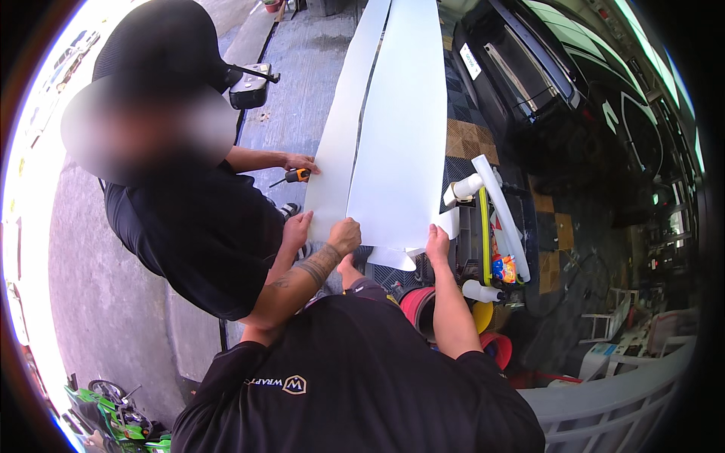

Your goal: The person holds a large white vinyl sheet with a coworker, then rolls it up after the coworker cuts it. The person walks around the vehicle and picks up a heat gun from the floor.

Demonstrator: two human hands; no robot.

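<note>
The wide sheet [400,136], white, lies in the middle of the scene, running from the near end to the far edge. At its near left corner the left hand [345,235] is clenched on it, beside the gap; whether it also catches the narrow sheet [332,177] cannot be told. The right hand [437,245] grasps the near right corner between thumb and fingers.

To the left, a co-worker [189,234] in black has one hand [302,164] at the narrow sheet's left edge, with an orange-and-black tool [298,175] just beside it, and the other hand [297,230] at its near left corner.

On the right are a white roll [502,219], a white bottle [480,291] and a red bucket [412,306]; a black vehicle [521,64] stands farther off. A green motorbike [121,415] is near left.
</note>
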